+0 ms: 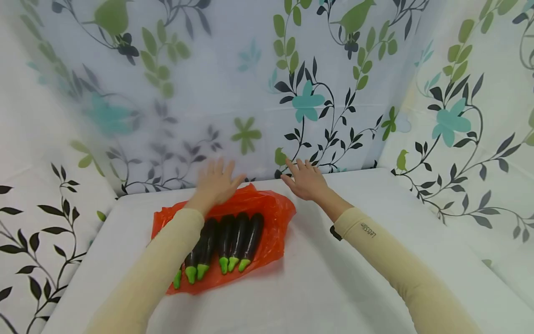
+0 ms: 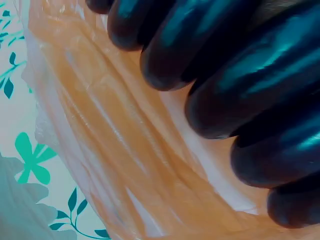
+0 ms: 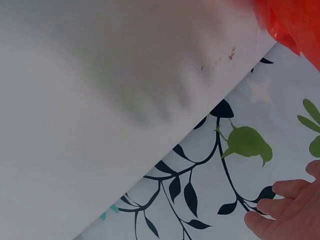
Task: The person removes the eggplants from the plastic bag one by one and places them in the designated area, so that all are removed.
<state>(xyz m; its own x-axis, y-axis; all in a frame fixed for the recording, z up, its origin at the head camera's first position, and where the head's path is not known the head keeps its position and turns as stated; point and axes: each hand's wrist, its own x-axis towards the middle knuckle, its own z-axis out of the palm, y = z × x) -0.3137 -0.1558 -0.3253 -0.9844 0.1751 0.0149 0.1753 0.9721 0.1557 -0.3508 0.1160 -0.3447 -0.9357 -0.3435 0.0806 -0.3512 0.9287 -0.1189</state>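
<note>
1. Six glossy dark purple, elongated eggplants with bright green stem ends (image 1: 238, 236) are lying side by side on the bag, stems pointing toward the person, rounded ends toward the far side; the left sleeve is partly hiding the leftmost ones.
2. A crinkled, thin red plastic bag (image 1: 273, 239) is spreading out under and around them, left of the table's middle; it's looking orange in the left wrist view.
3. The left hand (image 1: 218, 183) is hovering around the bag's far edge, fingers spread, pinching nothing; it's blurring, so can't tell if it's touching the plastic.
4. The right hand (image 1: 306, 181) is reaching out just right of the bag, apart from it, fingers straight and spread, holding nothing.
5. Long cream fabric sleeves (image 1: 388, 260) are covering both forearms; the right one is showing small dark lettering, and a small black object (image 1: 335, 233) is sitting by its cuff.
6. A flat white table (image 1: 317, 287) is supporting the bag; a few brownish specks (image 3: 232, 53) are showing near its edge.
7. A white sheet printed with green birds, dark leafy vines and teal flowers (image 1: 200, 88) is hanging behind.
</note>
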